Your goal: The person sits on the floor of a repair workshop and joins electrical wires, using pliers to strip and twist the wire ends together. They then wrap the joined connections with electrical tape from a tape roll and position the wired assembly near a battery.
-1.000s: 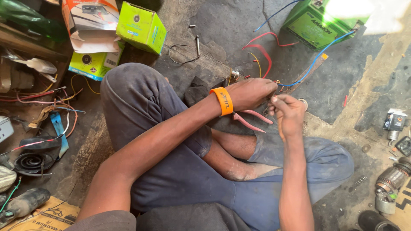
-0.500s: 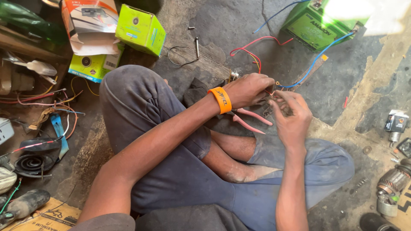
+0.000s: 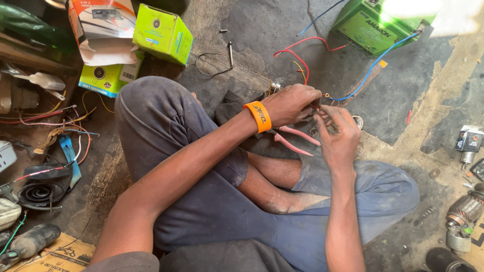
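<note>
Sitting cross-legged on a workshop floor (image 3: 302, 30), a person brings both hands together just above the knees to work on the bare ends of thin wires (image 3: 318, 107); the left hand (image 3: 292, 105), an orange wristband (image 3: 258, 116) on its wrist, is clenched around a small part that its fingers hide, apparently to hold it steady, while the right hand (image 3: 339, 136) pinches the wire ends at the fingertips, close against the left so that the joint can be handled at short range. One pair of pink-handled pliers (image 3: 295, 140) lies just beneath the hands, against the leg, within easy reach. One blue wire (image 3: 373, 68) and one red wire (image 3: 302, 53) run across the floor from the hands toward a single green battery (image 3: 373, 25) at the top of the view, with enough slack to let the ends come up to the lap. Three cardboard boxes sit at upper left: two green boxes (image 3: 162, 31) and one orange-and-white box (image 3: 101, 30) with its flap open. One long bolt (image 3: 231, 53) lies near a loop of black wire (image 3: 209, 63). Loose cables and coils crowd the left edge, and motor parts (image 3: 461, 216) lie at lower right
</note>
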A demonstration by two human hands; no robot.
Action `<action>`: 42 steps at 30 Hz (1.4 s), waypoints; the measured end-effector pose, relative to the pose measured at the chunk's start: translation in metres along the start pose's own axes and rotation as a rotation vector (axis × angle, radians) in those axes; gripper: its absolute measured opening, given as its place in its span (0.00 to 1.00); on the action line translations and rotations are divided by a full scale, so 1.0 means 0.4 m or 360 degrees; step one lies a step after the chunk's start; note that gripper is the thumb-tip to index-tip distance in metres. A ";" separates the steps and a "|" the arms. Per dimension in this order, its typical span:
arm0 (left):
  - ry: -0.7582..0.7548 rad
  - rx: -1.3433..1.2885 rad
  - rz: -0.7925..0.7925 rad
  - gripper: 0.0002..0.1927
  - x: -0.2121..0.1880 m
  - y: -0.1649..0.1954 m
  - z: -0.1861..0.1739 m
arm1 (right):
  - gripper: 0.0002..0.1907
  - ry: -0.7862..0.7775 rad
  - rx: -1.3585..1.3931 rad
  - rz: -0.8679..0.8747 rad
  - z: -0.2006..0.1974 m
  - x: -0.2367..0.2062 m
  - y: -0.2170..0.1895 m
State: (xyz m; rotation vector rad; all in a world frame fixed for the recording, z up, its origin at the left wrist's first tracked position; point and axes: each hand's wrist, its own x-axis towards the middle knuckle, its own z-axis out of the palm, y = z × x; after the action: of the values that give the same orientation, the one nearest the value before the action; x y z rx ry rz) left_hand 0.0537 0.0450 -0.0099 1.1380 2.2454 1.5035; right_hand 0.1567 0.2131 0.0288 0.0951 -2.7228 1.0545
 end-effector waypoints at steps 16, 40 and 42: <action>-0.0018 0.0054 0.0018 0.10 0.003 -0.006 -0.004 | 0.11 -0.0171 0.1007 0.0503 0.023 -0.006 0.073; -0.0253 -0.0397 -0.0316 0.05 0.008 0.009 -0.028 | 0.10 -0.0079 0.0047 -0.0097 -0.032 0.018 -0.034; -0.0242 -0.0398 -0.0295 0.04 0.007 0.010 -0.029 | 0.10 -0.0078 0.0047 -0.0104 -0.028 0.014 -0.023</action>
State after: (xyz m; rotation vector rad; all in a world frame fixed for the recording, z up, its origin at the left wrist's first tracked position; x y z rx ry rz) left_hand 0.0472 0.0396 -0.0006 0.9112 1.9392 1.5156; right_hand 0.1545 0.2141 0.0442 0.2159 -2.7279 1.0885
